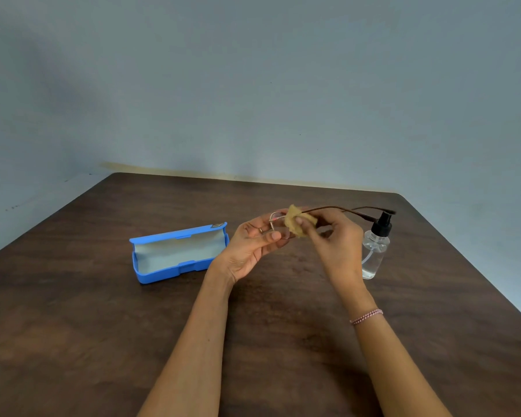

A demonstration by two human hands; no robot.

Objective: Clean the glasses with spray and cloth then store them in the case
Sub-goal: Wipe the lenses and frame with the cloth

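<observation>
Above the middle of the table my left hand [254, 239] pinches the thin-framed glasses [337, 209] by one lens rim. Their brown temple arms point right, past the bottle. My right hand [331, 236] pinches a small tan cloth [298, 225] folded around the other lens, which the cloth hides. A clear spray bottle [375, 251] with a black pump top stands upright just right of my right hand. The blue glasses case [178, 255] lies open on the left, its pale lining showing and nothing inside.
All of this sits on a dark brown wooden table [103, 341] set against a pale blue-grey wall [253, 85]. The table's right edge [475, 266] runs diagonally close behind the bottle. A braided band circles my right wrist.
</observation>
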